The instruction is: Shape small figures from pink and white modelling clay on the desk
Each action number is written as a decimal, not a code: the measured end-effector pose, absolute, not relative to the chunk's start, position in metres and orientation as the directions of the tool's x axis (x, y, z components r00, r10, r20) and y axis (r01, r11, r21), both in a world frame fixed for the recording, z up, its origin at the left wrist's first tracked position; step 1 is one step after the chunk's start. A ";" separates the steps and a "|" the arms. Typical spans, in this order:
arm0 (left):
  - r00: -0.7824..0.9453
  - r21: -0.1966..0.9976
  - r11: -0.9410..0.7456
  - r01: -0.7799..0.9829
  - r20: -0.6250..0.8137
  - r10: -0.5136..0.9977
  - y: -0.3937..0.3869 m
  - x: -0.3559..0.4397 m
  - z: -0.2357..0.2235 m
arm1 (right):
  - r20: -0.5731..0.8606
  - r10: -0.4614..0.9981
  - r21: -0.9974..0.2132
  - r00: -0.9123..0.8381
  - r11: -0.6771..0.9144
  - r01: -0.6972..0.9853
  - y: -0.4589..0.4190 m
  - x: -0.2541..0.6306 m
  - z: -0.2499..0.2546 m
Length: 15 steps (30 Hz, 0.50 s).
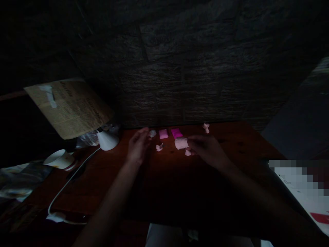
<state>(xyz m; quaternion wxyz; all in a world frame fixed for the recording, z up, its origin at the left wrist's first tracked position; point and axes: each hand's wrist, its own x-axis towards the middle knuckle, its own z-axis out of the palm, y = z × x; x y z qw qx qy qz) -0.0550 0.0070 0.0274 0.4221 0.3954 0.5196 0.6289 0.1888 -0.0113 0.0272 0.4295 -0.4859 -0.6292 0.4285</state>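
My right hand (209,151) is closed at the fingertips on a pale pink, pillow-like clay piece (181,143), just above the brown table. Right under those fingers is a smaller pale pink scrap (188,151), partly hidden. My left hand (137,145) has loosely bent fingers that look apart, beside a small whitish crumpled lump (152,133); whether they touch it is unclear in the dark. Between the hands lie a pink square pillow shape (163,133), a magenta one (177,132) and a torn pale pink scrap (159,147).
Another pale pink scrap (206,128) lies toward the back right. At the left stand a white lamp (109,140) with a paper shade (74,106) and a tipped paper cup (60,159). A white cable (61,190) crosses the table (102,188). A dark stone-patterned wall (164,75) rises behind.
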 end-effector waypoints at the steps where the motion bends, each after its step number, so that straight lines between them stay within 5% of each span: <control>1: -0.467 0.991 -0.116 -0.070 0.070 0.881 0.007 -0.072 0.034 | 0.117 0.981 -0.961 -0.155 0.151 0.232 -0.012 0.188 0.027; 3: -0.674 0.939 -0.181 0.291 0.336 0.658 0.000 -0.110 0.049 | 0.109 0.982 -0.968 -0.155 0.140 0.210 -0.013 0.187 0.028; 6: -0.386 0.422 -0.026 0.906 0.850 0.358 -0.019 -0.162 0.068 | 0.120 0.977 -0.964 -0.179 0.157 0.214 -0.016 0.186 0.030; 9: -0.163 0.104 0.148 0.984 0.864 0.477 -0.030 -0.202 0.080 | 0.177 0.963 -0.941 -0.202 0.226 0.251 -0.019 0.185 0.033; 15: -0.105 0.016 0.149 0.989 0.781 0.616 -0.014 -0.240 0.089 | 0.146 0.971 -0.932 -0.189 0.199 0.302 -0.020 0.185 0.037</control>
